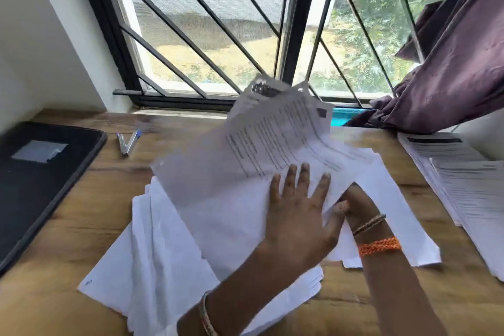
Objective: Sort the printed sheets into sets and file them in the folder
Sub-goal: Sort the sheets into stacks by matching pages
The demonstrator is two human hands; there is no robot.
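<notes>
The left hand (296, 215) lies flat, fingers (302, 177) spread, on loose printed sheets (169, 254) on the tabletop (68, 226); the right hand (357, 204) pinches a lifted sheet (272, 131).

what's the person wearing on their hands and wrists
Both forearms are bare, with no sleeves in view. The right wrist carries a braided orange thread band and, closer to the hand, a thin golden-brown bangle. The left wrist has a thin multicoloured thread band. No rings or gloves are visible on either hand.
</notes>
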